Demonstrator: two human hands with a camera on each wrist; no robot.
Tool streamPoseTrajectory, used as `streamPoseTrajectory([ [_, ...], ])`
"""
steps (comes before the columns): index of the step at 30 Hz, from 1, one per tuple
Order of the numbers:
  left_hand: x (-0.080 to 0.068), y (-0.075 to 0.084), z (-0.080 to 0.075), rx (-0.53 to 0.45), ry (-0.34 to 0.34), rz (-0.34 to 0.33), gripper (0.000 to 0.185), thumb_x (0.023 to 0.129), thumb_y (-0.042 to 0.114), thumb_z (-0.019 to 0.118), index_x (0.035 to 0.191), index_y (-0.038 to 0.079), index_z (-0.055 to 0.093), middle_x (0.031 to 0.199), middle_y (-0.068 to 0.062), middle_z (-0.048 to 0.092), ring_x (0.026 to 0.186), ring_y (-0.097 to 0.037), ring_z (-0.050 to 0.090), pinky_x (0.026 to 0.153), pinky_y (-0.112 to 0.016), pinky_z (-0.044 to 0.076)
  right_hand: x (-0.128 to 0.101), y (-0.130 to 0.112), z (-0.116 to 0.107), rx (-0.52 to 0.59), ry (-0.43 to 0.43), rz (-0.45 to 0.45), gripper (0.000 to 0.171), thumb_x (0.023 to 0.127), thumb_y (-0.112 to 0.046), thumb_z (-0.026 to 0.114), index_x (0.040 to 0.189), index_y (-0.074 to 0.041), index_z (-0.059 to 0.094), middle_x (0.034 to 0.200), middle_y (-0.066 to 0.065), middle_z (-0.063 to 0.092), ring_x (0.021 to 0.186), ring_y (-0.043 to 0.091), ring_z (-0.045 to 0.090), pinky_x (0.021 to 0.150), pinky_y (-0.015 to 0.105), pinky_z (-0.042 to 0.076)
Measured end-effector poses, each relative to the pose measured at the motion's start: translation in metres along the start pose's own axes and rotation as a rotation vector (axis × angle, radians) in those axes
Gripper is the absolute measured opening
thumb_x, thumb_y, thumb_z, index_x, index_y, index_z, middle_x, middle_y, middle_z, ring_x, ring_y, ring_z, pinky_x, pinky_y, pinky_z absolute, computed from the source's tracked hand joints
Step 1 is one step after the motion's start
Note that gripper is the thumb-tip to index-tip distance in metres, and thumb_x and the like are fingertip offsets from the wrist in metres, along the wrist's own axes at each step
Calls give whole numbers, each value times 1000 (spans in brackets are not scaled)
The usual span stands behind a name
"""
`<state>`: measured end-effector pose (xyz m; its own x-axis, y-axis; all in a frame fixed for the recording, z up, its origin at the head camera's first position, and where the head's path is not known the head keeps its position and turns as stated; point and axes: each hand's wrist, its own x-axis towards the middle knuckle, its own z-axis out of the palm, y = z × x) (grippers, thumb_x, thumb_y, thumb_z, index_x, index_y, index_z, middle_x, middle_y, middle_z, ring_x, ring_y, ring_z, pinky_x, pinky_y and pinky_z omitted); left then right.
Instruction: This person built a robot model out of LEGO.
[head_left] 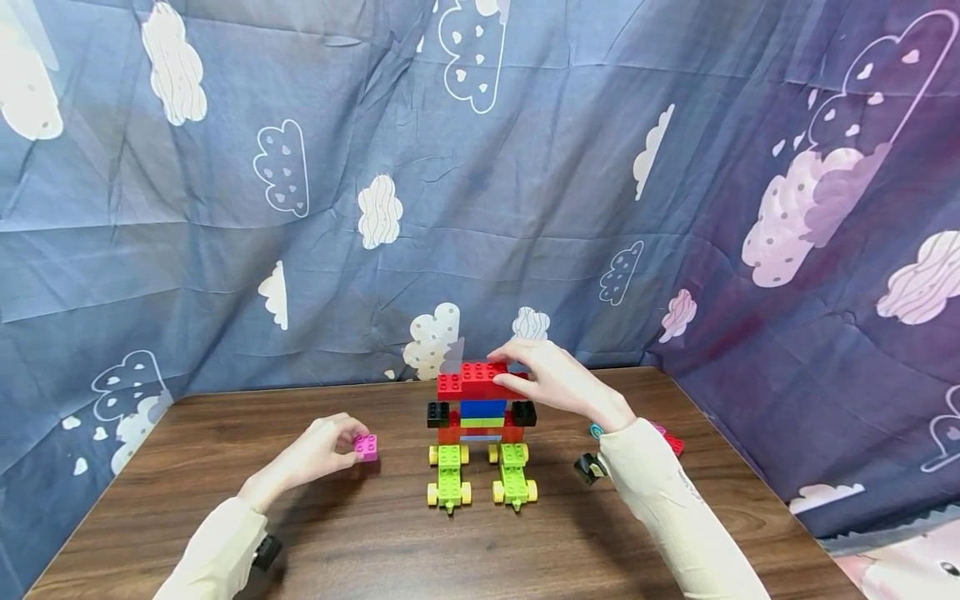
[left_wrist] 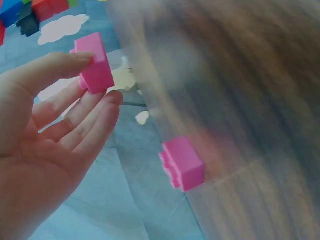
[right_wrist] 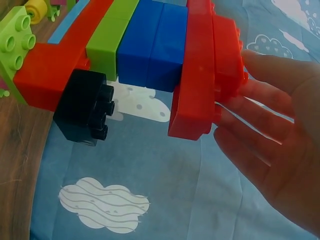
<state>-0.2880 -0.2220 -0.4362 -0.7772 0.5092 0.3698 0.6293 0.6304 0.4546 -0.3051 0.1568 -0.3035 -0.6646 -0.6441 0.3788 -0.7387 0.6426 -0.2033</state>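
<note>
Head view is showing a block figure [head_left: 481, 417] standing in the middle of the brown table [head_left: 375, 542], close to the back edge. It is made of a red top [head_left: 480, 380], blue and green blocks under that, a black block [head_left: 438, 413] sticking out on each side, and two lime green legs with yellow wheels [head_left: 448, 486]. The right hand [head_left: 551, 379] is resting on the red top, with its fingers curling over the top and front of it. The right wrist view is showing those fingers [right_wrist: 260, 107] lying almost straight and pressing flat on the red block [right_wrist: 205, 70].

The left hand [head_left: 322, 450] is sitting to the left of the figure, just above the table. It is pinching a small pink block [head_left: 366, 447] between the thumb and the fingertips [left_wrist: 107, 100]. The pink block is near the figure but not touching it.

More loose blocks [head_left: 671, 442] are lying behind the right sleeve. A blue cloth with clouds [head_left: 375, 208] is hanging behind the table.
</note>
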Motion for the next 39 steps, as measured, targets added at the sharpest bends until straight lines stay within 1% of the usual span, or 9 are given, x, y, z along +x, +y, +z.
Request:
streamPoseTrajectory([
  [2, 3, 3, -3, -57, 17, 6, 24, 80, -1, 75, 103, -4, 67, 96, -12, 69, 86, -23, 70, 76, -34, 60, 1, -1, 0, -12, 3, -6, 34, 91, -31, 72, 120, -14, 69, 116, 1, 72, 105, 16, 66, 95, 37, 56],
  [5, 8, 6, -7, -109, 48, 9, 25, 82, 0, 75, 104, -4, 66, 98, -14, 69, 88, -23, 70, 80, -35, 60, 3, -2, 1, -39, 6, -23, 33, 91, -32, 71, 119, -14, 70, 114, 0, 72, 104, 15, 66, 94, 37, 55],
  [10, 19, 14, -16, -169, 57, -36, 28, 82, 2, 77, 107, -3, 66, 100, -13, 70, 91, -20, 70, 84, -36, 59, 7, -3, 3, -66, -7, -24, 32, 92, -34, 70, 118, -15, 70, 112, -1, 72, 102, 14, 66, 92, 35, 55],
  [12, 24, 19, -19, -177, 59, -48, 28, 83, 3, 77, 108, -2, 66, 101, -12, 70, 92, -20, 70, 85, -35, 59, 8, -4, 4, -70, -14, -23, 32, 92, -34, 70, 118, -16, 70, 111, -1, 72, 100, 14, 65, 89, 35, 56],
  [16, 33, 28, -25, -182, 75, -45, 30, 83, 5, 77, 110, -1, 66, 103, -13, 69, 94, -22, 70, 87, -35, 59, 12, -5, 5, -72, -20, -35, 32, 92, -34, 70, 118, -16, 70, 110, -1, 72, 98, 13, 65, 87, 34, 57],
  [25, 51, 45, -35, -193, 110, 10, 31, 83, 3, 77, 112, -1, 68, 108, -16, 68, 96, -28, 69, 88, -37, 58, 18, -8, 6, -81, -35, -47, 31, 92, -34, 69, 118, -15, 71, 109, -1, 72, 98, 13, 66, 88, 33, 57],
  [30, 58, 52, -41, -198, 131, -17, 30, 84, 7, 78, 112, 1, 69, 107, -14, 69, 97, -27, 69, 89, -36, 58, 22, -11, 8, -81, -39, -82, 30, 93, -33, 68, 117, -15, 71, 109, -1, 72, 99, 13, 67, 89, 32, 56],
  [35, 64, 60, -46, -199, 161, -59, 32, 84, 13, 79, 113, 4, 69, 110, -13, 71, 100, -26, 70, 90, -37, 58, 23, -13, 9, -72, -50, -82, 30, 93, -32, 68, 118, -15, 71, 110, -1, 72, 99, 13, 67, 90, 32, 57],
  [39, 69, 66, -48, -202, 152, -69, 33, 85, 17, 79, 115, 7, 69, 113, -12, 70, 102, -26, 70, 93, -40, 57, 25, -13, 10, -74, -53, -86, 29, 93, -32, 68, 117, -16, 71, 110, -1, 72, 98, 13, 67, 90, 31, 57],
])
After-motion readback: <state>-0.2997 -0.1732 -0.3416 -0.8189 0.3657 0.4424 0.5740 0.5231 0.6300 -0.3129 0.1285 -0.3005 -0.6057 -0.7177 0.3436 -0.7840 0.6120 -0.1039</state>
